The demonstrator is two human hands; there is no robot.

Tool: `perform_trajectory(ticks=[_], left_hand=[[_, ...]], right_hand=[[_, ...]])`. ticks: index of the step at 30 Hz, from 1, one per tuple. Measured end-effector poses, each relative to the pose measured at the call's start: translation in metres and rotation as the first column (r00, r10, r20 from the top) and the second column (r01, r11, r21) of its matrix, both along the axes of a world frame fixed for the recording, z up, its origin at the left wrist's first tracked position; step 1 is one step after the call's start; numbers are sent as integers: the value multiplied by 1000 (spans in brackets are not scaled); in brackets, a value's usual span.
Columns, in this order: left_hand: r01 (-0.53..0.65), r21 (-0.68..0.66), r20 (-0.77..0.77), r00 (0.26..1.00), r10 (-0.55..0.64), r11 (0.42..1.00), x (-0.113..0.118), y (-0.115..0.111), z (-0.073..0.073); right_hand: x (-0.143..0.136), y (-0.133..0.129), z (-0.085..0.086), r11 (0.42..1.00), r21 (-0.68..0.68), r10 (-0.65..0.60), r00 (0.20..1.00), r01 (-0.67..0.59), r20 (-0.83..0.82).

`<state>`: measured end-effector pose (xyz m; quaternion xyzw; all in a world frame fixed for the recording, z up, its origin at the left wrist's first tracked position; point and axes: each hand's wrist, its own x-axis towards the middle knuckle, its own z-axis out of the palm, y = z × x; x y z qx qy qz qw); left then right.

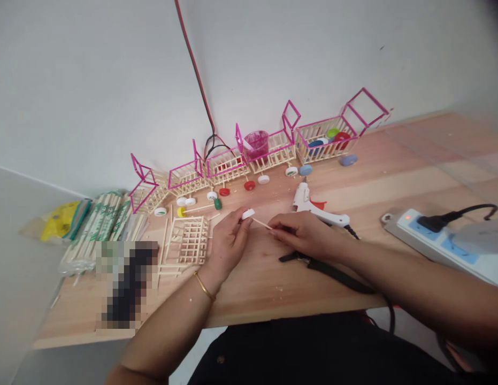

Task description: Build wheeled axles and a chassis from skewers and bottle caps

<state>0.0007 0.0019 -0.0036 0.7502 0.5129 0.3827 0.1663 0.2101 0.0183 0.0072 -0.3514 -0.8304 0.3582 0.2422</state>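
Note:
Between the thumb and fingers of my left hand point(228, 238) is a white bottle cap point(247, 214). My right hand point(300, 231) pinches a thin wooden stick point(261, 223), whose far end meets the cap; whether it is fixed there I cannot tell. Just beyond my right hand lies a white glue gun point(319, 210) with a red trigger. A small lattice frame of sticks point(193, 240) rests left of my left hand. Beyond it, a green cap point(217, 204) and a yellow cap point(182, 212) lie by a stick.
Stick-built carts point(228, 174) with pink-edged rims and cap wheels line the wall; one holds a pink cup point(257, 143), another point(327, 152) coloured caps. Bundled sticks point(102, 222) lie left. A power strip point(441, 235) is at right, a black strap point(337, 275) near the front edge.

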Motion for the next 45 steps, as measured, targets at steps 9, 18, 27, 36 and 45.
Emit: perform_trajectory(ticks=[9,18,27,36,45], left_hand=[[1,-8,-13,1000,-1,1000,1,0,0],[-4,-46,-2,1000,4,999,1,0,-1],[-13,-28,-32,999,12,1000,3,-2,0],[41,-184,133,991,-17,982,2,-3,3],[317,-352,730,682,47,881,1,9,-10]], right_hand=[[1,0,0,1000,5,0,1000,0,5],[0,1,-1,1000,13,7,1000,-7,13],[0,1,-2,1000,-3,9,1000,-9,-5],[2,1,3,997,-69,-39,999,38,-23],[4,0,5,994,-90,-69,994,62,-80]])
